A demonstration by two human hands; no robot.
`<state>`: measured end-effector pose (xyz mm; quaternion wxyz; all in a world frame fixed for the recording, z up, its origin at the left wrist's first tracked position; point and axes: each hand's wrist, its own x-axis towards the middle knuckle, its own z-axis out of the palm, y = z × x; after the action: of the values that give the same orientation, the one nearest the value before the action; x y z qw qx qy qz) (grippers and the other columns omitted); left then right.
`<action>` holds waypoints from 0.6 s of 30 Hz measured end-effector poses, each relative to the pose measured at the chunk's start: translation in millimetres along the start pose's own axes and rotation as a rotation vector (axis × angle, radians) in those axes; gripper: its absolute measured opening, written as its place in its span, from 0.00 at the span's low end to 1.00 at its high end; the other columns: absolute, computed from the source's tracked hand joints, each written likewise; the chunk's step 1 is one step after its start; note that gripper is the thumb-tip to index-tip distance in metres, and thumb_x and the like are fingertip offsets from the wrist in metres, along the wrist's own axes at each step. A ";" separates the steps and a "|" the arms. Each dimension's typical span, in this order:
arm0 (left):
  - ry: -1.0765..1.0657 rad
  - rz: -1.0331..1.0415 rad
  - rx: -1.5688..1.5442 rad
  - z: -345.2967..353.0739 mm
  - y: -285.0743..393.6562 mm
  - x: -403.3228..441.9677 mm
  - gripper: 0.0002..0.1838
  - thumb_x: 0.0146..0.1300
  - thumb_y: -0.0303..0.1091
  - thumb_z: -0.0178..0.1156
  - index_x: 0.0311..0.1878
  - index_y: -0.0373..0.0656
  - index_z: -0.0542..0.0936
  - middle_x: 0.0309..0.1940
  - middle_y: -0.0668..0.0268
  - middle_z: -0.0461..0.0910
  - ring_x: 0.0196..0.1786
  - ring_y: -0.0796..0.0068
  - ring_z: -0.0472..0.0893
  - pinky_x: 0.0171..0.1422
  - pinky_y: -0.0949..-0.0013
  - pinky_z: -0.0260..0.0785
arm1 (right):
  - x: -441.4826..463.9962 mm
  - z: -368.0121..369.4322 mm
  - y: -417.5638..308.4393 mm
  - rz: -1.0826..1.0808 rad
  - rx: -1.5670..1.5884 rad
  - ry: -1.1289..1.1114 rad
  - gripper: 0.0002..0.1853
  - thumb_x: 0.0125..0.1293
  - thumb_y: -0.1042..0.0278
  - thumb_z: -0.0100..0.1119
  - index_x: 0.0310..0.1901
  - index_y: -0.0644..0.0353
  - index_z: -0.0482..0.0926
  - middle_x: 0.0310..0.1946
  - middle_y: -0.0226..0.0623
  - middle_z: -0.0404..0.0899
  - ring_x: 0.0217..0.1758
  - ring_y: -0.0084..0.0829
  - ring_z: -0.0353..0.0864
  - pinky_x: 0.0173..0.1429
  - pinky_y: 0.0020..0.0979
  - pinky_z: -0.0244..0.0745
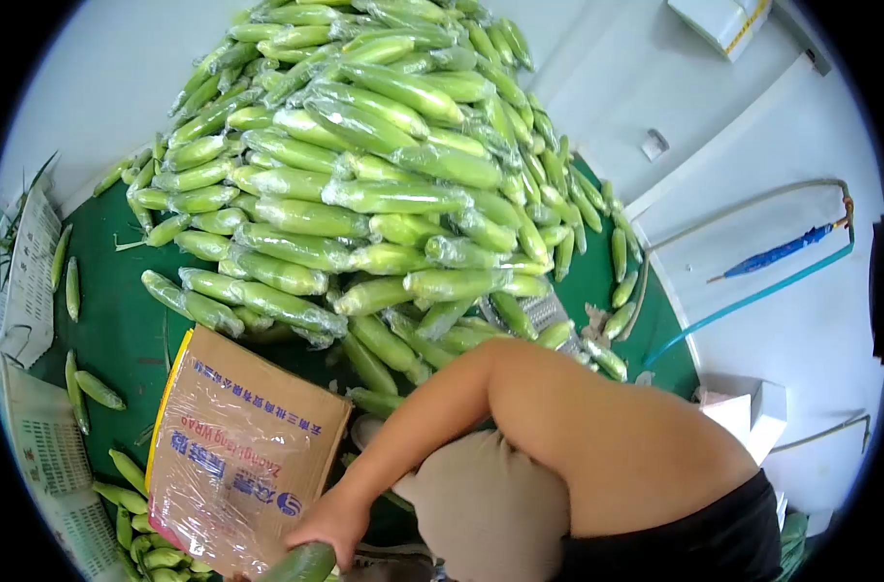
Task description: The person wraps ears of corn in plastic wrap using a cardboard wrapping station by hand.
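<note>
My right hand (330, 527) is low in the view, its fingers curled round a green ear of corn (306, 564) that the bottom edge cuts off. Right beside it stands a brown cardboard wrap box (253, 436) with blue and red print and clear film across its face. My bent right arm crosses above my knee (495, 500), in beige cloth. My left hand is not in view. Ahead rises a large heap of green corn ears (384, 175), many of them in clear film.
Loose ears (98, 390) lie on the green floor (112, 262) at the left, near white perforated crates (49, 446). Unwrapped ears (161, 553) are piled at lower left. On the right are a blue folded umbrella (777, 251), a teal hose (753, 296) and white boxes (767, 417).
</note>
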<state>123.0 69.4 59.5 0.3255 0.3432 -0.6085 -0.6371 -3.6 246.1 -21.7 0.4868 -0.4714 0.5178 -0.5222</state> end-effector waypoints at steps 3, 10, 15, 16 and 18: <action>-0.391 -0.266 -0.527 26.5 -8.7 -8.0 0.35 0.60 0.43 0.69 0.68 0.37 0.73 0.55 0.52 0.81 0.56 0.51 0.80 0.65 0.53 0.73 | 7.2 17.9 12.0 0.010 0.013 -0.005 0.53 0.43 0.53 0.85 0.70 0.61 0.67 0.61 0.49 0.77 0.65 0.46 0.76 0.67 0.44 0.73; -0.778 -0.157 0.236 -97.9 -90.9 -2.0 0.09 0.72 0.35 0.66 0.43 0.38 0.87 0.42 0.59 0.88 0.49 0.71 0.85 0.54 0.64 0.77 | -114.1 -103.0 7.4 0.392 0.171 0.493 0.39 0.58 0.49 0.75 0.67 0.62 0.75 0.67 0.45 0.76 0.64 0.41 0.77 0.72 0.40 0.71; 0.655 0.029 0.852 -271.4 -188.7 -33.1 0.13 0.73 0.36 0.64 0.53 0.37 0.81 0.46 0.59 0.79 0.48 0.63 0.79 0.56 0.64 0.72 | -292.2 -411.4 -48.5 -0.050 0.250 1.287 0.28 0.67 0.59 0.65 0.64 0.65 0.78 0.62 0.43 0.80 0.57 0.36 0.81 0.66 0.35 0.75; 0.729 -0.077 1.075 -296.3 -196.5 -47.8 0.18 0.73 0.41 0.64 0.55 0.36 0.81 0.49 0.58 0.77 0.50 0.60 0.77 0.56 0.60 0.71 | -310.1 -455.1 -60.9 -0.120 0.192 1.398 0.25 0.69 0.61 0.63 0.64 0.66 0.78 0.61 0.43 0.81 0.56 0.35 0.81 0.65 0.34 0.76; 0.963 -0.311 1.285 -338.5 -221.2 -74.2 0.26 0.72 0.51 0.65 0.57 0.35 0.80 0.54 0.53 0.75 0.55 0.50 0.75 0.61 0.52 0.69 | -313.4 -490.2 -64.2 -0.154 0.069 1.507 0.21 0.72 0.65 0.59 0.63 0.67 0.79 0.59 0.42 0.83 0.53 0.33 0.83 0.62 0.32 0.77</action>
<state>446.8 -45.2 -166.4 0.1988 0.7794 -0.5940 0.0155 -467.8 597.9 36.6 -0.0221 -0.0066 0.6594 -0.7514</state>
